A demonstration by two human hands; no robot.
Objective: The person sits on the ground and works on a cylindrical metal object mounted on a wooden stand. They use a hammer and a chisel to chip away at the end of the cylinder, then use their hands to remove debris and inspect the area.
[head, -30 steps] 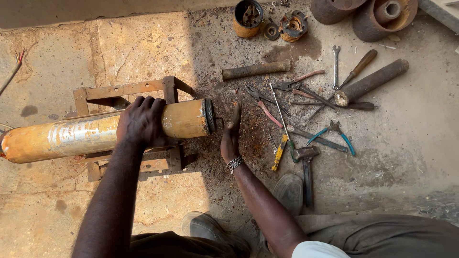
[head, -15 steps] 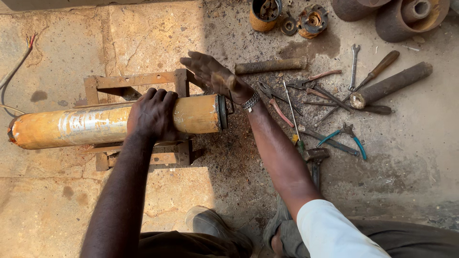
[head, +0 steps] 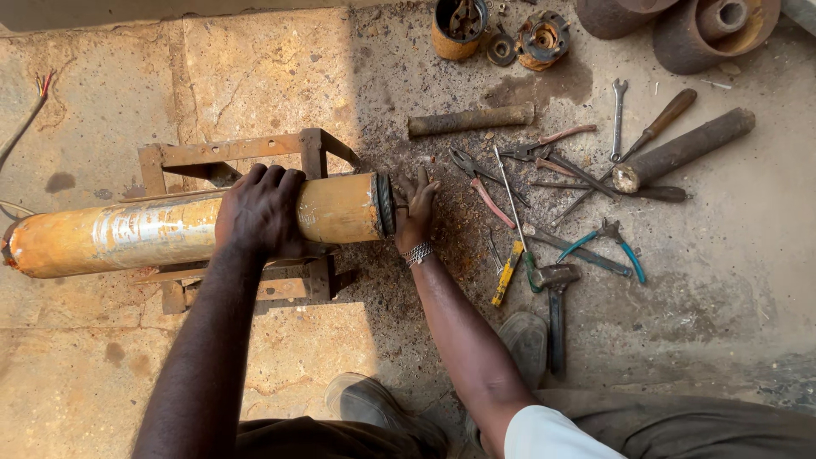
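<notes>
A long yellow cylinder (head: pixel 195 229) lies on its side across a rusty metal stand (head: pixel 242 157) on the stone floor, its dark-rimmed end (head: pixel 385 204) pointing right; the left hand (head: pixel 262 212) lies over the top of the cylinder near that end, fingers curled down around the curve in a steadying grip; the right hand (head: pixel 416 208) sits just beside the dark rim, palm toward the end face, fingers spread and straight, closed on nothing that shows, though whether the palm touches the rim cannot be told. Judging from this, the work on the end is barely begun; the rim is still seated on the cylinder and no tool is in hand. Further right, pliers (head: pixel 476 174), a yellow-handled screwdriver (head: pixel 508 268), a hammer (head: pixel 555 297), a spanner (head: pixel 618 119) and a rusty bar (head: pixel 469 121) lie untouched on the floor.
</notes>
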